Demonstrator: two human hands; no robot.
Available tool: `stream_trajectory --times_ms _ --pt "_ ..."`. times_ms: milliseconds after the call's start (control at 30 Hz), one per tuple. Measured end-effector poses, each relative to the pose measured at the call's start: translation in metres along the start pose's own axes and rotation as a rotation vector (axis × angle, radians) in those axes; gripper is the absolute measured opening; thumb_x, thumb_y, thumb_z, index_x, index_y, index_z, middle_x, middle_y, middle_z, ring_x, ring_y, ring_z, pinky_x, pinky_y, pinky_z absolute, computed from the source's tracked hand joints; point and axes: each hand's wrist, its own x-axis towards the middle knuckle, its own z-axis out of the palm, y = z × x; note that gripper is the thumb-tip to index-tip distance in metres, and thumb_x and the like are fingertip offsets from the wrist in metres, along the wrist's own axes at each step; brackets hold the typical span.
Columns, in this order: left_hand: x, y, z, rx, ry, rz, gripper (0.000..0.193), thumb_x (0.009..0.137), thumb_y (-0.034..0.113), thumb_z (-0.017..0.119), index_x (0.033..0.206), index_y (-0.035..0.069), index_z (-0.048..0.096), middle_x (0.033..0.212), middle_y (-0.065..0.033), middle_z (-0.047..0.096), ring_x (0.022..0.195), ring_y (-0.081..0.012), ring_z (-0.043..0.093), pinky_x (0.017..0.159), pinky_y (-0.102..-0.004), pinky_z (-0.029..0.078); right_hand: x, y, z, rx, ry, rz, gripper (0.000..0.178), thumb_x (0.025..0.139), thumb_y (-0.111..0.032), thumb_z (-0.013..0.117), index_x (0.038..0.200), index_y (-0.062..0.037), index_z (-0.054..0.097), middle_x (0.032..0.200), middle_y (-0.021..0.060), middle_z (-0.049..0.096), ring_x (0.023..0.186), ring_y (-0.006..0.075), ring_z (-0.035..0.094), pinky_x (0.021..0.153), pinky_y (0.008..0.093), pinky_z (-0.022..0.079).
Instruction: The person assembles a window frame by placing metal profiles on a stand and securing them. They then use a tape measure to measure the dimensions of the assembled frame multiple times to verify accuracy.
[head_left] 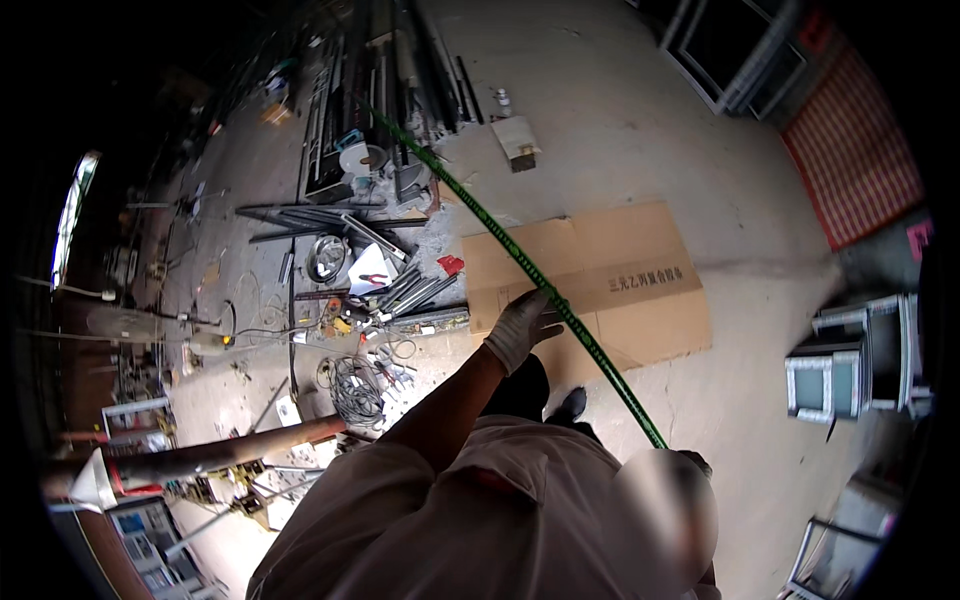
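A long, thin bar wrapped in green patterned film slants across the view, from the pile of profiles at the top down to my right side. My left hand, in a pale glove, holds it near the middle; the thumb lies against the bar and the fingers reach under it. At the bar's lower end, my right hand is only partly visible beside a blurred patch, and its fingers cannot be made out. A flat brown cardboard sheet lies on the floor beneath the bar.
Dark metal profiles and a cut-off saw lie at the far left. Nearer are red pliers, a coil of wire and loose cables. Framed units stand at the right, by a red checked panel.
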Motion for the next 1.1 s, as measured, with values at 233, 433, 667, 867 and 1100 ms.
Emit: stream_trajectory --times_ms 233,433,667,867,1100 --pt "0.068 0.041 -0.034 -0.22 0.207 0.117 0.039 0.103 0.037 0.062 0.13 0.009 0.061 0.114 -0.0112 0.071 0.105 -0.0259 0.069 0.095 -0.0418 0.055 0.145 -0.019 -0.045 -0.25 -0.151 -0.19 0.02 0.082 -0.016 0.084 0.073 -0.0045 0.07 0.071 0.0074 0.07 0.062 0.021 0.063 0.063 0.0354 0.052" --pt "0.13 0.116 -0.067 -0.556 0.226 0.338 0.021 0.105 0.024 0.058 0.105 0.003 0.057 0.075 -0.0023 0.046 0.065 -0.0178 0.045 0.064 -0.0317 0.042 0.273 -0.071 -0.073 -0.608 -0.318 -0.387 0.038 0.091 -0.04 0.068 0.067 -0.011 0.066 0.073 0.0093 0.068 0.075 0.0331 0.065 0.068 0.0494 0.051" --pt "0.169 0.186 -0.113 -0.589 0.293 0.49 0.026 0.106 0.029 0.055 0.11 0.004 0.056 0.082 -0.0054 0.054 0.077 -0.0215 0.055 0.08 -0.0357 0.047 0.426 -0.142 -0.122 -0.764 -0.39 -0.508 0.035 0.087 -0.034 0.075 0.067 -0.008 0.064 0.072 0.0105 0.066 0.073 0.0333 0.062 0.069 0.0481 0.05" --pt "0.199 0.187 -0.125 -0.602 0.627 0.396 0.038 0.104 0.042 0.059 0.118 0.007 0.063 0.103 -0.0099 0.069 0.095 -0.025 0.067 0.087 -0.0397 0.056 0.538 -0.209 -0.151 -1.043 -0.396 -0.602 0.035 0.087 -0.037 0.071 0.066 -0.0084 0.065 0.075 0.0127 0.067 0.079 0.0359 0.063 0.071 0.0509 0.05" --pt "0.269 0.196 -0.123 -0.663 0.742 0.334 0.039 0.104 0.041 0.058 0.12 0.006 0.063 0.103 -0.0098 0.071 0.091 -0.0252 0.07 0.084 -0.039 0.057 0.706 -0.264 -0.197 -1.422 -0.393 -0.607 0.034 0.086 -0.035 0.069 0.072 -0.0037 0.067 0.079 0.0178 0.064 0.085 0.039 0.062 0.075 0.0526 0.048"
